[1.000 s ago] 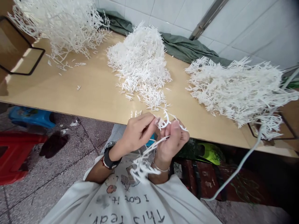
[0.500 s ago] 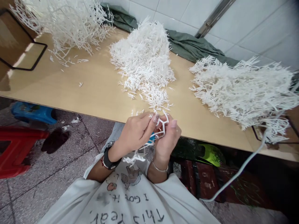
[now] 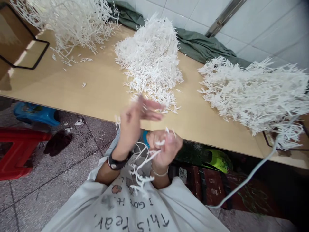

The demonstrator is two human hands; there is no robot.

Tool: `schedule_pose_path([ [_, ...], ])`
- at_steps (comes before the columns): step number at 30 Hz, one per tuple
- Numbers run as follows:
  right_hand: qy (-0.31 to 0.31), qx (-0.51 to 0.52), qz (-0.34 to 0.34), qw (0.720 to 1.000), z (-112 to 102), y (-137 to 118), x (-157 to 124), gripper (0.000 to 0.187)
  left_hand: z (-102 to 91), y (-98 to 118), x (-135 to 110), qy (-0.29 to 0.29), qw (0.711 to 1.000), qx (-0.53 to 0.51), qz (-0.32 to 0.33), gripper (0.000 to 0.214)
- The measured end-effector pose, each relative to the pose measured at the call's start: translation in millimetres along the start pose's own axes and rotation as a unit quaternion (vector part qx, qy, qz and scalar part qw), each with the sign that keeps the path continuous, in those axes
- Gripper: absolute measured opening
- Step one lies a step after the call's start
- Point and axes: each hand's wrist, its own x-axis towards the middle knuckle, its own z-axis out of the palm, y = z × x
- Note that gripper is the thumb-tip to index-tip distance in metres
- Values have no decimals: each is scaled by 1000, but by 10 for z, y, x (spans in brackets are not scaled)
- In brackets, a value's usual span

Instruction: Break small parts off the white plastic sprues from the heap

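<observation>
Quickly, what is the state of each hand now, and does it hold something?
Left hand: open, blurred by motion, nothing visibly held.
Right hand: closed, holding a white branching strand.

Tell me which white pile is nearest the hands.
The middle mound of short white branching strands, between two looser long-stranded piles; its scattered front edge lies closest to the left hand and right hand.
</observation>
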Motion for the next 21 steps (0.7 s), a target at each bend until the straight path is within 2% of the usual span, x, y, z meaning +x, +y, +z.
schedule_pose_path([
  [1, 2, 35, -25, 999, 17, -18, -7, 54, -42, -3, 101, 43, 999, -30, -3, 50],
  [3, 33, 70, -46, 996, 40, -46, 6, 49, -126, -46, 303, 41, 999, -11, -14, 41],
  [5, 86, 51, -7, 995, 49, -46, 43, 45, -177, -142, 457, 12, 999, 38, -24, 29],
  [7, 115, 34, 34, 992, 44, -21, 84, 44, -185, -273, 544, 11, 995, 102, -4, 34],
  [9, 115, 37, 63, 991, 29, 5, 114, 43, -169, -404, 581, 26, 983, 177, 39, 47],
  [11, 103, 49, 85, 990, 5, 16, 135, 40, -154, -501, 594, 39, 964, 253, 72, 44],
  [14, 81, 56, 129, 987, -41, 1, 168, 35, -150, -567, 601, 76, 935, 338, 73, 28],
  [18, 76, 58, 161, 982, -103, -26, 214, 30, -159, -617, 627, 117, 915, 380, 70, 40],
  [21, 82, 52, 165, 982, -141, -33, 218, 28, -169, -659, 660, 126, 899, 413, 77, 35],
])
